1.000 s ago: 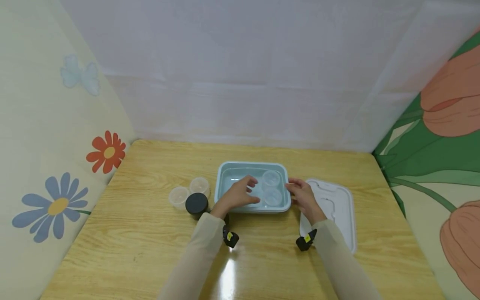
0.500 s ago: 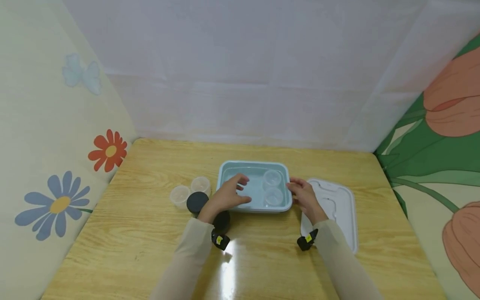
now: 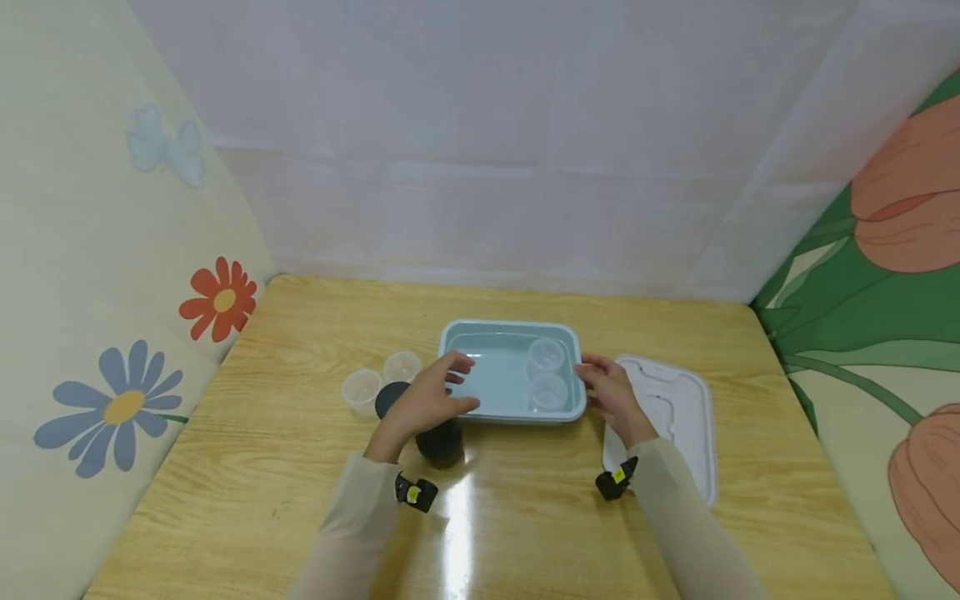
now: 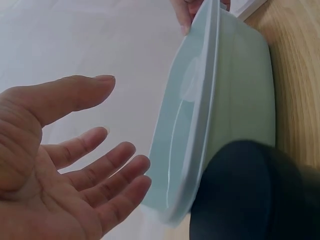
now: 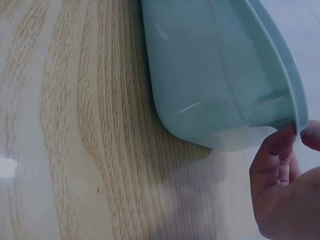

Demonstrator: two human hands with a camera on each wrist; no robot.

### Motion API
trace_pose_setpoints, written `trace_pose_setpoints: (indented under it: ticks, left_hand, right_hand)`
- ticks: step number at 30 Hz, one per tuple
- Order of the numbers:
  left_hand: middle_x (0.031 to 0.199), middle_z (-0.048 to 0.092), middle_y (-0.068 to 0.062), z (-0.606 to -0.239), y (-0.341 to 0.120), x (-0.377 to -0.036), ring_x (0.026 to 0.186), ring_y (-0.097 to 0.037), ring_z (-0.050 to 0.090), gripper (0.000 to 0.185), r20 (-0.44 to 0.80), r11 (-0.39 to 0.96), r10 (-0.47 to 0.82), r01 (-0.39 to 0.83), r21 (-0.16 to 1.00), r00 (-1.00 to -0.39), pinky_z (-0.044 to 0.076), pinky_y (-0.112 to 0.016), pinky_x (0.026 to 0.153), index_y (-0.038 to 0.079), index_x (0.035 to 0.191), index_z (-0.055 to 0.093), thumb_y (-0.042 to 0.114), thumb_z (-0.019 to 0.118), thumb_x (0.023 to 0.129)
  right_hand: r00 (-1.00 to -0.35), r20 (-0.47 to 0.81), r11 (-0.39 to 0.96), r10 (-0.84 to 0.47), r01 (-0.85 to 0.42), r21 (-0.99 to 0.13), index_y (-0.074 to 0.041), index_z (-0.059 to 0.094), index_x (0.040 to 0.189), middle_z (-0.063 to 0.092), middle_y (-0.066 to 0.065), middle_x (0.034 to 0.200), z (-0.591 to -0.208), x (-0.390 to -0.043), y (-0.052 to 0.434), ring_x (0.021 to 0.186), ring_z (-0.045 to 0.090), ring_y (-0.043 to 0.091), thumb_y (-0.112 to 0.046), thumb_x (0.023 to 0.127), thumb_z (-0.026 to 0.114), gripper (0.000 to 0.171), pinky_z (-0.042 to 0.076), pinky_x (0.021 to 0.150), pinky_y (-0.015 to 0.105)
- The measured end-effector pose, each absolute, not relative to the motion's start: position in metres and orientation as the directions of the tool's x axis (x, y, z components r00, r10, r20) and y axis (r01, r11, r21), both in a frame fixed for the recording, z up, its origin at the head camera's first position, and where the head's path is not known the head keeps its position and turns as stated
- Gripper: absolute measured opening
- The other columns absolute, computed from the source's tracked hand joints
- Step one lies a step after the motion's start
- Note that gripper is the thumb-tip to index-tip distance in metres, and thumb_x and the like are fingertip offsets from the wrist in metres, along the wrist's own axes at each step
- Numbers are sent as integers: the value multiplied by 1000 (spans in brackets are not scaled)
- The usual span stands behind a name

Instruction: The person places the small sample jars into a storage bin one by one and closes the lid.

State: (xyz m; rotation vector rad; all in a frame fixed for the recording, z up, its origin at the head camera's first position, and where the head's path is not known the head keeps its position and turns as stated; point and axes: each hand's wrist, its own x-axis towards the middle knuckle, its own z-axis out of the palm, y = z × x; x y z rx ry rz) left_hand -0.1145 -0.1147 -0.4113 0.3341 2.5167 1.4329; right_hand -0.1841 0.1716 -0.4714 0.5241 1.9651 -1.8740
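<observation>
A light-blue rectangular plastic container (image 3: 495, 379) stands on the table, with two clear round cups, one (image 3: 546, 354) behind the other (image 3: 548, 393), inside its right end. My right hand (image 3: 611, 396) pinches the right rim between thumb and fingers, as the right wrist view shows at the container wall (image 5: 210, 80). Over the container's left edge, my left hand (image 3: 426, 404) hovers with fingers spread and holds nothing. Below that hand a black round jar (image 3: 441, 446) stands by the front left corner; another black round piece (image 3: 390, 397) is partly covered by the hand.
Two more clear cups, one in front (image 3: 362, 387) and one behind (image 3: 402, 367), stand left of the container. A white tray-like lid (image 3: 690, 417) lies to the right, partly under my right forearm. The wooden table (image 3: 247, 467) meets a white cloth backdrop (image 3: 487, 167).
My left hand has moved left, from above the container's middle to its left edge, uncovering the front black jar. My right hand keeps its grip on the rim; the view has shifted slightly.
</observation>
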Motion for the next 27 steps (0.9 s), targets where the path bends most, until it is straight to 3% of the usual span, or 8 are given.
trace_pose_setpoints:
  ticks: [14,27]
  left_hand:
    - [131,51,-24,-419,-150,-98,118,-40,52,52,-83,496,204,30,868,-975,45,-51,97,1,128,48,13,70,83]
    - [130,50,-25,-422,-189,-80,117,-40,51,53,-113,533,101,-43,845,-988,44,-52,97,-4,130,44,13,68,87]
  right_hand:
    - [-861,-508,49,6,508,-860,-7,45,137,60,-2,104,-471,-183,172,85,55,9,-16,95,57,45,48,65,22]
    - [-877,-480,27,-8,480,-877,-5,47,134,61,-10,89,-474,-180,171,78,56,6,-15,94,57,42,48,62,21]
